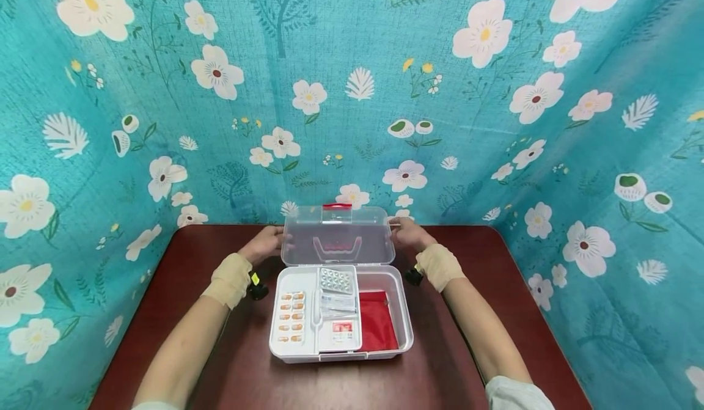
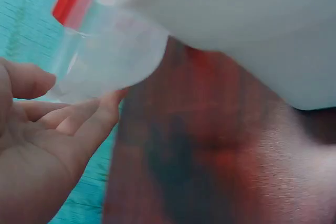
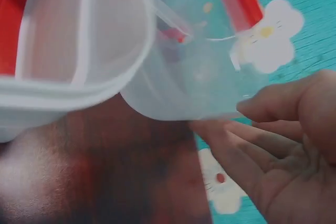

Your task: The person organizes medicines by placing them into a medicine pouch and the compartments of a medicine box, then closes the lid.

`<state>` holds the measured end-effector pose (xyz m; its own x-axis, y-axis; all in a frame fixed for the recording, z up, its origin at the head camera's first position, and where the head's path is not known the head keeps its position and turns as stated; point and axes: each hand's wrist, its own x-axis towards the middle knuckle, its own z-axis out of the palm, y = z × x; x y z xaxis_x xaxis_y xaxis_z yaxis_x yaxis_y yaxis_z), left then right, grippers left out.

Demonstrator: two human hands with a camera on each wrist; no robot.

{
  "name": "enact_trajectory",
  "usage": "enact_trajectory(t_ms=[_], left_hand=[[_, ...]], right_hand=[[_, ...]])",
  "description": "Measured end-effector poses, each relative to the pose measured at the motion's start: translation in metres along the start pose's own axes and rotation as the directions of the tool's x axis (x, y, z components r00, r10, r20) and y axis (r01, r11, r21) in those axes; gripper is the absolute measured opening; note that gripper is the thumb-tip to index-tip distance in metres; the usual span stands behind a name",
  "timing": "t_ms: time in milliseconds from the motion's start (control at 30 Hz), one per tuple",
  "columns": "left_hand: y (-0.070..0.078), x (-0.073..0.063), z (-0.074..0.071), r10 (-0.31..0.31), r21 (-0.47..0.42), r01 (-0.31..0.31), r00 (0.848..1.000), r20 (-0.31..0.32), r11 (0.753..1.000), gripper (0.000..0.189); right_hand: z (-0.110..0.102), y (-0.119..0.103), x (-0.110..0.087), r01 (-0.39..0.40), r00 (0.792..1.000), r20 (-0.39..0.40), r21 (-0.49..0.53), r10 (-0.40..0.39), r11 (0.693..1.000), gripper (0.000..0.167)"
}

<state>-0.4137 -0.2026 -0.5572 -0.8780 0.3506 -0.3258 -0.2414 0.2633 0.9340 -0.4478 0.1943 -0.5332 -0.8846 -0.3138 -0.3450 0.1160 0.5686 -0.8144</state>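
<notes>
A translucent white medicine box (image 1: 406, 312) stands on the table with its clear lid (image 1: 299, 239) raised at the back. My left hand (image 1: 265, 243) holds the lid's left edge, thumb on one side and fingers on the other, as the left wrist view shows. At the right edge, my right hand (image 1: 409, 234) grips the lid the same way between thumb (image 3: 273, 100) and fingers. A red latch (image 1: 337, 206) tops the lid. Inside the box, a white tray (image 1: 299, 278) carries a blister pack of orange capsules (image 1: 291, 317) and a blister pack of round white tablets (image 1: 337, 280).
Beside the tray, a red pouch (image 1: 377, 321) lies in the box's right side. Small white packets (image 1: 338, 303) and a red-and-white packet (image 1: 342, 332) share the tray. Behind the dark red table (image 1: 181, 275) hangs a teal flowered curtain (image 1: 341, 141), which continues along both sides.
</notes>
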Motion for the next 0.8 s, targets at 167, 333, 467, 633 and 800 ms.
enact_trajectory(t_ms=[167, 333, 467, 633, 800], left_hand=[[0.027, -0.016, -0.004, 0.073, 0.043, -0.07, 0.995, -0.074, 0.997, 0.051], [0.047, -0.035, -0.002, 0.185, 0.173, -0.162, 0.975, -0.127, 0.972, 0.053], [0.055, -0.051, 0.0, 0.269, 0.295, -0.209, 0.946, -0.18, 0.932, 0.051], [0.058, -0.074, 0.003, 0.333, 0.366, -0.25, 0.925, -0.184, 0.897, 0.049], [0.062, -0.094, 0.011, 0.402, 0.41, -0.301, 0.896, -0.187, 0.861, 0.047]], right_hand=[[-0.003, -0.017, -0.018, 0.073, 0.987, -0.144, -0.038, -0.078, 0.997, 0.066], [-0.005, -0.037, -0.043, 0.125, 0.952, -0.252, -0.201, -0.175, 0.971, 0.061], [-0.002, -0.054, -0.06, 0.165, 0.919, -0.294, -0.318, -0.262, 0.934, 0.062], [0.004, -0.062, -0.08, 0.198, 0.897, -0.316, -0.336, -0.308, 0.921, 0.063], [0.009, -0.065, -0.103, 0.237, 0.861, -0.373, -0.307, -0.346, 0.922, 0.059]])
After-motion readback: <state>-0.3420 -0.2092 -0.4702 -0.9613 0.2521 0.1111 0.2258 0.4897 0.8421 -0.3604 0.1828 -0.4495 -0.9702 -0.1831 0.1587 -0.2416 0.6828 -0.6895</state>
